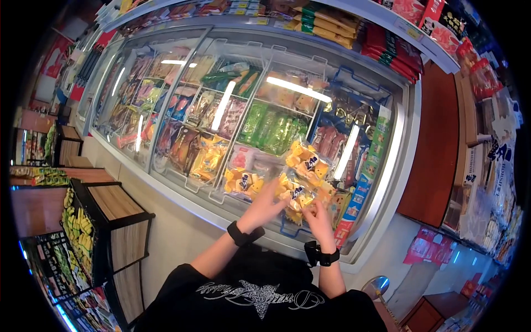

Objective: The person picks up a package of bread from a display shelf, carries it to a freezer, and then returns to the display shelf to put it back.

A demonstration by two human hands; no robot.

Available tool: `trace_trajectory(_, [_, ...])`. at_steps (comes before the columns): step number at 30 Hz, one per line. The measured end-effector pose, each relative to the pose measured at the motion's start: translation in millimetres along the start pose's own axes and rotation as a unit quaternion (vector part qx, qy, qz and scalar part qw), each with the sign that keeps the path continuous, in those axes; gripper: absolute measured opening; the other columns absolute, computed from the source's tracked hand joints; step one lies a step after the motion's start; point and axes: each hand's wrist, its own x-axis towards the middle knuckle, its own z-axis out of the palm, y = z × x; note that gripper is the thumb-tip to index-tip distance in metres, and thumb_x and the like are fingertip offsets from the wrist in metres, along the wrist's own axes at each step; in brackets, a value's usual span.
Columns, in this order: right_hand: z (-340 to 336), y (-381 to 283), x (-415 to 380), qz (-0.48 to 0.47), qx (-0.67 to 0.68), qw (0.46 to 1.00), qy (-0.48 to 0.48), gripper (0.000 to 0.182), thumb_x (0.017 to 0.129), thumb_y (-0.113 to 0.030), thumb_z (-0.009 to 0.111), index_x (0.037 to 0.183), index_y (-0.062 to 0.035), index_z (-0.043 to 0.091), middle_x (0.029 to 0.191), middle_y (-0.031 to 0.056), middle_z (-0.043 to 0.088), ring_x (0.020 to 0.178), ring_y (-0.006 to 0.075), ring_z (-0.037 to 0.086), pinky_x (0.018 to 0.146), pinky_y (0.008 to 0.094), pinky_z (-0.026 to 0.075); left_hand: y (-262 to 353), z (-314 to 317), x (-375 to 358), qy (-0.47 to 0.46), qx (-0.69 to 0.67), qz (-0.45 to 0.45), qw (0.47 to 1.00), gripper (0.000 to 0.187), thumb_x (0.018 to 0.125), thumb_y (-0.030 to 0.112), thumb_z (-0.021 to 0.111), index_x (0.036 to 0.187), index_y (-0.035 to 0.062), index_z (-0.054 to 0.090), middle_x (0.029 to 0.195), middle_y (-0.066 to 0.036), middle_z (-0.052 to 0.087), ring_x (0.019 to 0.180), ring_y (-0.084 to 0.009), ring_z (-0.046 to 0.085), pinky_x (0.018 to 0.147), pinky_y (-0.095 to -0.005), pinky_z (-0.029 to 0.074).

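Note:
Yellow packets (307,167) with clear wrappers, dark lettering and cartoon faces cluster at the near right part of the chest freezer (381,224). My left hand (265,206) reaches in from the left, its thumb and fingers closed at the left edge of the lowest yellow packet (299,196). From the right, my right hand (319,218) pinches that packet's lower right edge. Its fingertips show against the wrapper. More yellow packets (242,181) lie just left of my left hand. Behind the cluster are green packets (271,128) in a wire basket.
Sliding glass lids with bright reflections (224,105) top the freezer, and wire dividers split its contents. Above its far side runs a shelf of bagged goods (326,25). A wooden display stand (119,207) stands at left; a brown cabinet side (428,149) rises at right.

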Motion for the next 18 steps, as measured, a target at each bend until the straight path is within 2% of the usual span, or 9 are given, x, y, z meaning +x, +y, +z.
trace_trajectory(2, [-1.4,-9.1,-4.4,-0.019,-0.006,1.000,0.009,0.044,0.087,-0.020,0.062,0.123,-0.0012,0.046,0.076,0.0110,0.065,0.071,0.0171,0.062,0.064,0.0291,0.047,5.0,-5.9,-9.5,-0.002,-0.020,0.014,1.000,0.068,0.085,0.029,0.062,0.136,-0.0050,0.034,0.129,-0.023,0.045,0.119,-0.0334,0.044,0.102,-0.0375,0.034])
trace_trajectory(5, [-8.4,-56.9,-27.4,0.015,-0.171,0.981,0.085,0.052,0.084,-0.035,0.060,0.122,-0.0035,0.046,0.076,0.0158,0.064,0.077,0.0356,0.063,0.068,0.0439,0.048,5.6,-16.5,-27.2,0.000,-0.028,0.040,0.999,0.065,0.085,0.030,0.062,0.135,-0.0035,0.036,0.130,-0.022,0.044,0.121,-0.0330,0.043,0.103,-0.0376,0.033])
trace_trajectory(8, [-2.8,-81.7,-42.1,0.023,-0.228,0.965,0.126,0.041,0.085,-0.031,0.061,0.114,-0.0057,0.047,0.078,0.0169,0.064,0.076,0.0366,0.063,0.066,0.0432,0.046,10.0,-35.7,-52.9,0.026,-0.039,0.061,0.997,0.059,0.087,0.028,0.062,0.133,-0.0009,0.039,0.130,-0.021,0.044,0.122,-0.0322,0.041,0.103,-0.0381,0.032])
trace_trajectory(9, [3.2,-82.0,-44.2,-0.020,-0.211,0.965,0.154,0.033,0.084,-0.030,0.063,0.103,-0.0059,0.048,0.072,0.0149,0.061,0.071,0.0343,0.062,0.064,0.0425,0.045,10.6,-43.8,-63.8,0.032,-0.049,0.065,0.996,0.060,0.086,0.029,0.062,0.133,-0.0011,0.039,0.130,-0.023,0.045,0.121,-0.0345,0.043,0.102,-0.0382,0.034])
trace_trajectory(10, [8.3,-85.4,-46.8,-0.042,-0.217,0.964,0.148,0.033,0.084,-0.030,0.063,0.103,-0.0059,0.048,0.072,0.0149,0.061,0.071,0.0343,0.062,0.064,0.0425,0.045,13.2,-54.8,-75.8,0.040,-0.058,0.068,0.995,0.061,0.086,0.030,0.062,0.133,-0.0014,0.039,0.129,-0.025,0.045,0.120,-0.0369,0.044,0.101,-0.0383,0.036])
trace_trajectory(12, [19.7,-92.9,-52.0,-0.117,-0.129,0.981,0.083,0.026,0.086,-0.027,0.063,0.094,-0.0053,0.050,0.064,0.0092,0.054,0.060,0.0235,0.055,0.058,0.0354,0.042,13.2,-77.5,-105.4,0.066,-0.071,0.063,0.993,0.057,0.087,0.027,0.061,0.132,-0.0002,0.041,0.129,-0.023,0.046,0.120,-0.0352,0.044,0.101,-0.0379,0.035])
trace_trajectory(13, [31.1,-91.4,-51.2,-0.138,-0.060,0.988,0.045,0.023,0.087,-0.024,0.062,0.086,-0.0039,0.050,0.061,0.0012,0.046,0.057,0.0112,0.044,0.054,0.0278,0.036,8.1,-84.7,-122.2,0.087,-0.086,0.086,0.989,0.055,0.087,0.027,0.061,0.132,0.0001,0.042,0.128,-0.022,0.047,0.119,-0.0342,0.045,0.101,-0.0380,0.036])
trace_trajectory(16, [64.7,-103.6,-58.1,-0.149,-0.060,0.985,-0.055,0.025,0.086,-0.025,0.062,0.084,-0.0014,0.055,0.061,0.0089,0.055,0.056,0.0184,0.051,0.055,0.0327,0.041,-3.3,-108.8,-183.7,0.173,-0.096,0.101,0.975,0.050,0.089,0.025,0.058,0.130,0.0010,0.044,0.127,-0.020,0.048,0.118,-0.0324,0.047,0.101,-0.0378,0.036])
trace_trajectory(18, [95.0,-104.0,-61.0,-0.212,-0.102,0.968,-0.089,0.025,0.086,-0.024,0.062,0.079,0.0003,0.057,0.058,0.0087,0.053,0.054,0.0146,0.049,0.053,0.0304,0.039,-9.7,-126.3,-230.0,0.175,-0.141,0.025,0.974,0.050,0.090,0.026,0.058,0.130,0.0012,0.045,0.127,-0.020,0.048,0.119,-0.0323,0.047,0.103,-0.0377,0.035])
